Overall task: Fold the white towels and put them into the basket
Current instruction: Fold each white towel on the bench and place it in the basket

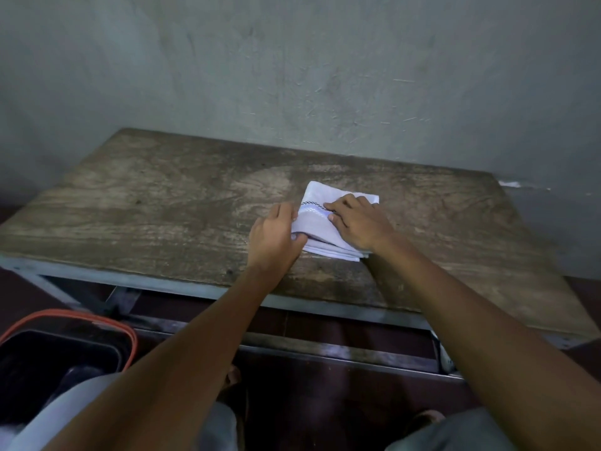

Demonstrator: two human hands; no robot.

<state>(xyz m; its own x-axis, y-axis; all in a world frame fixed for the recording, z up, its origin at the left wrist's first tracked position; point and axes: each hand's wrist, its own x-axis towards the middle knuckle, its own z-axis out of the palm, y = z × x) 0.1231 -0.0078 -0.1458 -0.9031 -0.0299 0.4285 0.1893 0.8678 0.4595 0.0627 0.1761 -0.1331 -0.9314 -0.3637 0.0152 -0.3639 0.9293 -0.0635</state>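
1. Towel [317, 231], white with a dark stitched band, lies folded into a small layered packet on the tabletop [162, 206]. It sits right of the middle and nearer the front edge than the wall [292, 60].
2. The left hand [273, 236] grips the packet's left edge, thumb and fingers curled around the layers. The right hand [357, 222] rests on top with fingers fairly straight, pressing the cloth flat without closing around it.
3. The basket [81, 315], dark inside with an orange rim, stands on the floor [309, 402] at the lower left. It is below the tabletop and well apart from the towel. What it already holds is too dim to tell.
4. The folding looks close to finished, so the carry to the basket is probably the next step.
5. What could go wrong:
   - The layers at the near edge lie staggered and are pinched on one side only. Lifting by that edge alone once the pressing hand comes away could let the free layers droop and the fold fall open.
   - The wood looks rough and worn. Sliding the packet rather than lifting it could drag the bottom layer out of line.
   - The basket is low and off to the side. A loose corner could catch the tabletop's front edge or the orange rim, and the towel could unfold or end up on the floor.
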